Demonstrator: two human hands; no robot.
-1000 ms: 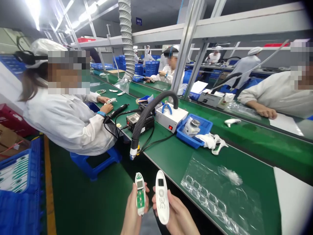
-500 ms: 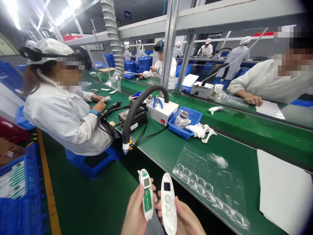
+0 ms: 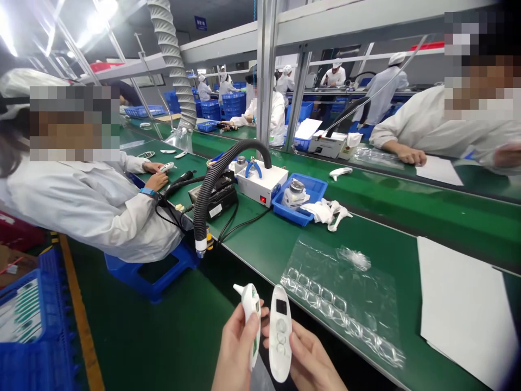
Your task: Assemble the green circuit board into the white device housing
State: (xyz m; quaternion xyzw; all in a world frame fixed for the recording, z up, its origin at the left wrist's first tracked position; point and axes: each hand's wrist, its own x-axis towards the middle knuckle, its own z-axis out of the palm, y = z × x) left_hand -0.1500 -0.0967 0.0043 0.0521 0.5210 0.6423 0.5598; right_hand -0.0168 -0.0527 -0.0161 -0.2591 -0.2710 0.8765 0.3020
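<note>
My left hand (image 3: 236, 353) grips an open white ear thermometer body (image 3: 249, 307), turned on its side. Its probe tip points up and left, and only a strip of green circuit board shows along its edge. My right hand (image 3: 314, 364) holds a white thermometer casing (image 3: 280, 332) upright, with a dark display window and round button shapes facing me. The two pieces are close together but apart, above the front edge of the green workbench (image 3: 260, 266).
On the bench stand a clear plastic bag (image 3: 337, 304), a white paper sheet (image 3: 464, 309), white cloth (image 3: 325, 212), a blue tray (image 3: 299, 198), a black fume hose (image 3: 207, 190) and blue-handled pliers (image 3: 253, 168). Co-workers sit at both sides.
My left hand has rotated its thermometer body, turning the green board and small screen out of sight and bringing the probe tip into view. The whole scene has shifted left in view.
</note>
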